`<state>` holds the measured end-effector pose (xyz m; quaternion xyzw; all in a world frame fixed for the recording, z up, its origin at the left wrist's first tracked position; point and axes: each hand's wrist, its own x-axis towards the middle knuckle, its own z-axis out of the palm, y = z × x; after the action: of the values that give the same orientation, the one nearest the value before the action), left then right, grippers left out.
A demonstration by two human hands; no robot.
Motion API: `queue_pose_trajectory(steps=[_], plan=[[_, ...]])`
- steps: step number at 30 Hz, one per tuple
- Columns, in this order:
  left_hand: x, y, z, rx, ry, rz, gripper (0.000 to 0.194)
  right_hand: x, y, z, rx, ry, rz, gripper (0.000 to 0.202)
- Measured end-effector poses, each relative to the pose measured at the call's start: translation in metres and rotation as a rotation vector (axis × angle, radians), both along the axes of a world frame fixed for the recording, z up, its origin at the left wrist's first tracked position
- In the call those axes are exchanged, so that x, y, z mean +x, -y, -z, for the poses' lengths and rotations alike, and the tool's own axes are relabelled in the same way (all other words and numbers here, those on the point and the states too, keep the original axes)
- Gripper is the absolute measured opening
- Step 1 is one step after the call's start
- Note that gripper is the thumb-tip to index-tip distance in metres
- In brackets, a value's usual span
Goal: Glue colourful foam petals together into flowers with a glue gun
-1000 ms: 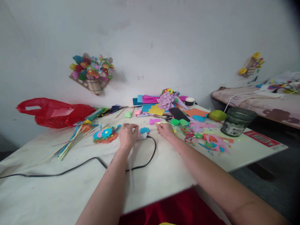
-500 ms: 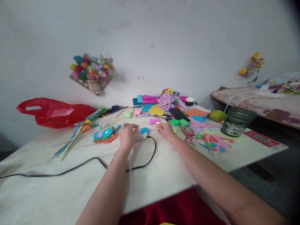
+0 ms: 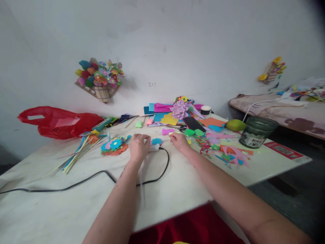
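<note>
Barely a shift is seen, so steadiness is suggested: the blue flower (image 3: pixel 156 141) is flanked on the bench (image 3: pixel 177 189) by the curled left hand (image 3: pixel 138 147) and right hand (image 3: pixel 179 141), their grips unclear.

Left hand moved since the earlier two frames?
No, no visible shift: the left hand sits in the same place, just left of the blue flower lying on the table.
</note>
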<state>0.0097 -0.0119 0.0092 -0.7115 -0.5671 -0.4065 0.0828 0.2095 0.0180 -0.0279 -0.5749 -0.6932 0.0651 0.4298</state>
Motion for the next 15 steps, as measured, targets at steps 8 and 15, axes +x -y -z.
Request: queue_pose_trajectory(steps=[8, 15], plan=[[0.0004, 0.0003, -0.0004, -0.010, -0.010, -0.006, 0.022, -0.0005, 0.0010, -0.0024, 0.025, 0.014, 0.053, 0.030], [-0.0001, -0.0003, 0.0010, -0.014, -0.015, -0.002, 0.022, -0.0008, -0.0006, -0.0004, 0.054, 0.011, -0.012, 0.015]])
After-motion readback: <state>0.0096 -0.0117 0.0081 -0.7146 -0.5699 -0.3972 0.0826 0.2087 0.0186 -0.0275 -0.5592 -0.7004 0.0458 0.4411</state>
